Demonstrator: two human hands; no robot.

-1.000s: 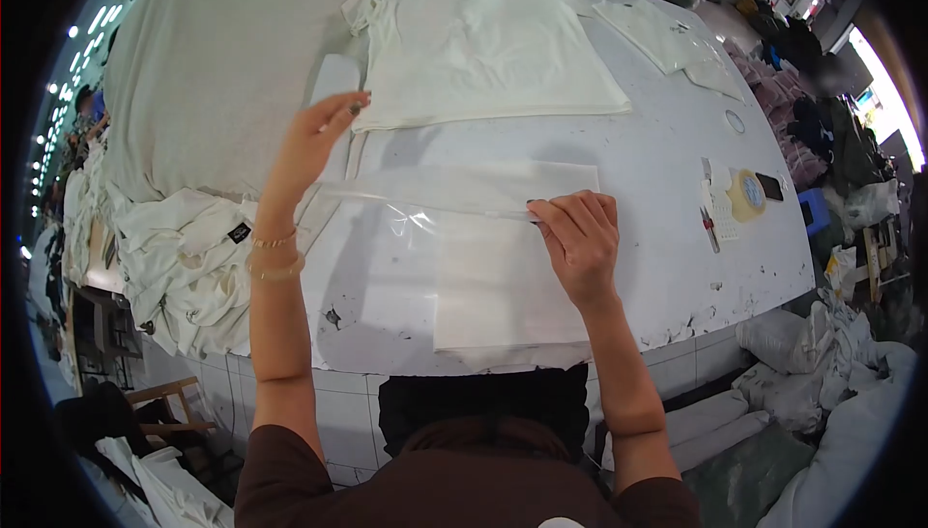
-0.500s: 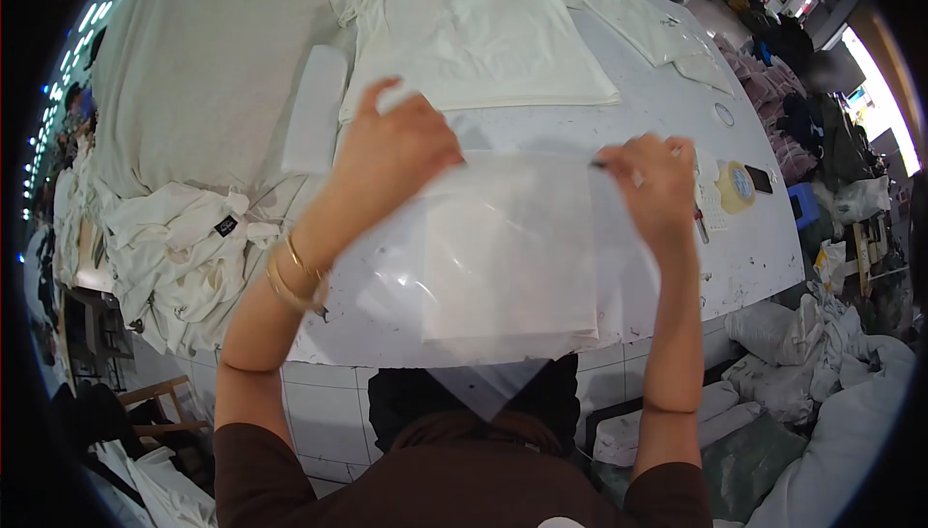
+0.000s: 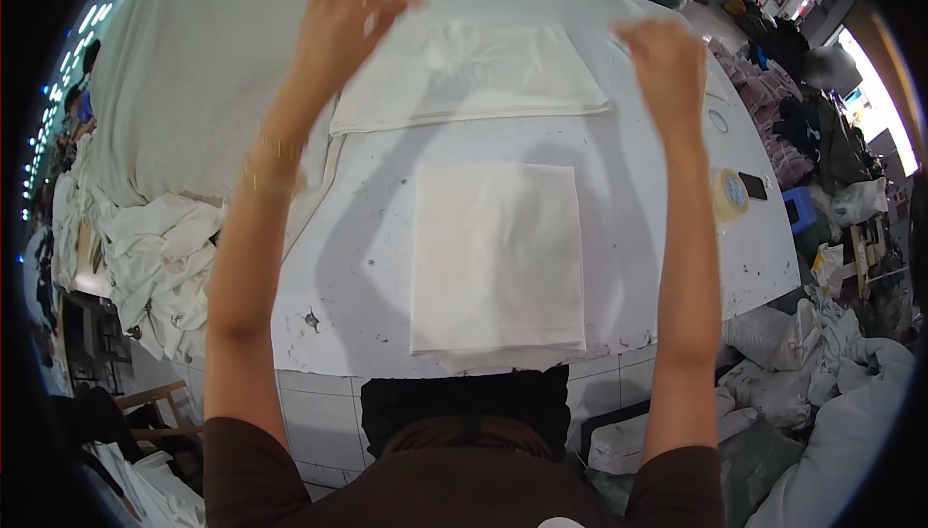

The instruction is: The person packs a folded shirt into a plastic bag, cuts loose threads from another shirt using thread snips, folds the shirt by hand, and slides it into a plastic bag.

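A folded white garment (image 3: pixel 498 257) lies flat near the table's front edge, between my forearms. Both hands are raised beyond it. My left hand (image 3: pixel 343 30) is closed, thumb and fingers pinching one side of a clear plastic bag (image 3: pixel 503 1). The other side is in the closed fingers of my right hand (image 3: pixel 667 64). The bag stretches between them, blurred and see-through, over the upper part of a spread white T-shirt (image 3: pixel 474 84). Only the shirt's lower part shows plainly.
The white table (image 3: pixel 358 286) has a roll of tape (image 3: pixel 730 194) and a phone (image 3: pixel 753 186) at its right. A large pale cloth pile (image 3: pixel 184 64) and crumpled white garments (image 3: pixel 159 248) lie at left. Filled sacks (image 3: pixel 783 344) sit on the floor at right.
Both hands have moved up and away from my body, carrying the clear plastic bag off the folded garment to above the T-shirt. The folded garment now lies uncovered.
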